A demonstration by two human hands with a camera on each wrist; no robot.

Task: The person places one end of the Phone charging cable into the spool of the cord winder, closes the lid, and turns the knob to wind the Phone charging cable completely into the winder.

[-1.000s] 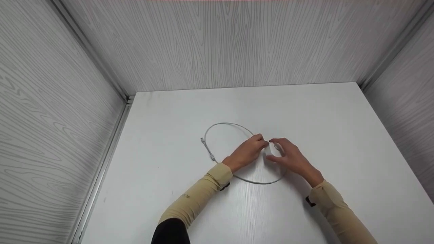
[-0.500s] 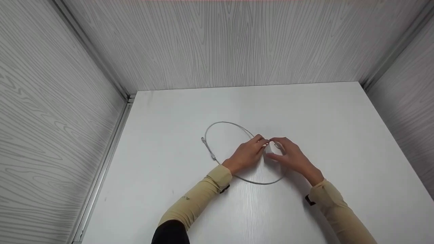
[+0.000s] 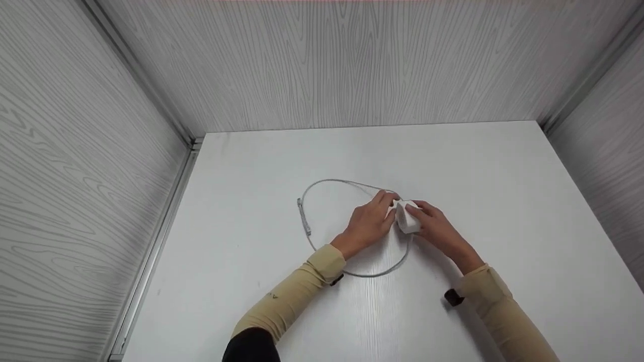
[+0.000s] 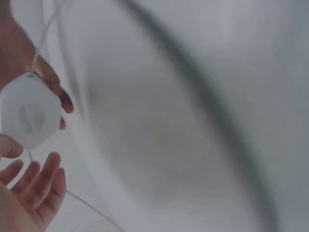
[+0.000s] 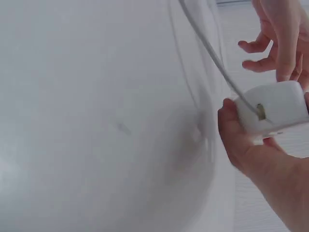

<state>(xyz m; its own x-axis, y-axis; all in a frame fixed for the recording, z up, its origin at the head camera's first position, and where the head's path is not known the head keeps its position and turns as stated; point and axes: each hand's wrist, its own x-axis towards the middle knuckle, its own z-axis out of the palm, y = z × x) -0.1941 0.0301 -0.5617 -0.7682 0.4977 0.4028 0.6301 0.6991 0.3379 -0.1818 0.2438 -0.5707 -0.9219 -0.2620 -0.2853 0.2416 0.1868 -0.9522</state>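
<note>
In the head view my right hand (image 3: pixel 443 231) grips a white cable winder (image 3: pixel 411 224), a rounded many-sided case, tilted up above the table. A round knob with a raised bar marks its face in the left wrist view. The thin pale cable (image 3: pixel 370 276) enters through a slot in its side, seen in the right wrist view, and another length comes out opposite. My left hand (image 3: pixel 367 223) is at the left side of the winder (image 4: pixel 44 108); its thumb touches the case while the other fingers stand loosely bent, apart from it.
The cable lies in a wide loop on the white table (image 3: pixel 241 201). Its plug ends (image 3: pixel 308 230) lie on the loop's left side. Grey wood-grain panels (image 3: pixel 327 65) wall the table at the back and both sides.
My right hand has turned the winder, so its broad side now shows. My left fingers have spread and shifted slightly upward. The loop has drawn in a little at the right.
</note>
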